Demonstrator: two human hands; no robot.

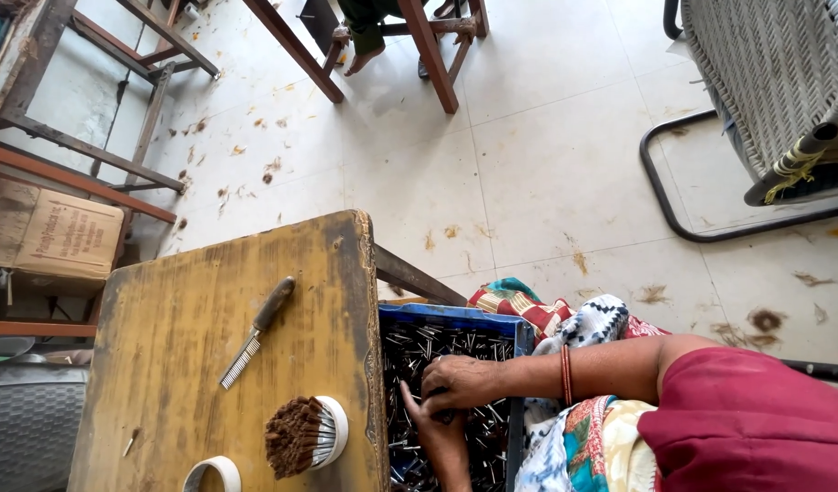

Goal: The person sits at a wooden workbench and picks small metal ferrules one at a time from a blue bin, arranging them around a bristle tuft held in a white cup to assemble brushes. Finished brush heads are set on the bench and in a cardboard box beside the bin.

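Both hands are down in a blue crate point(451, 319) full of thin dark metal pins point(410, 351), right of a worn yellow wooden table point(182, 364). My right hand point(464, 381), with bangles on the wrist, lies over the pins with its fingers curled on a bunch of them. My left hand point(434, 428) comes up from below and touches the right hand, fingers among the pins. On the table lie a small wire comb with a dark handle point(257, 332), a white ring packed with brown bristles point(307, 435) and a second white ring point(213, 474).
A cardboard box point(50, 232) sits on a wooden frame at the left. A woven chair on a black metal frame point(765, 91) stands at the upper right. Another person's foot point(362, 56) rests by wooden chair legs at the top. Brown fibre scraps dot the tiled floor.
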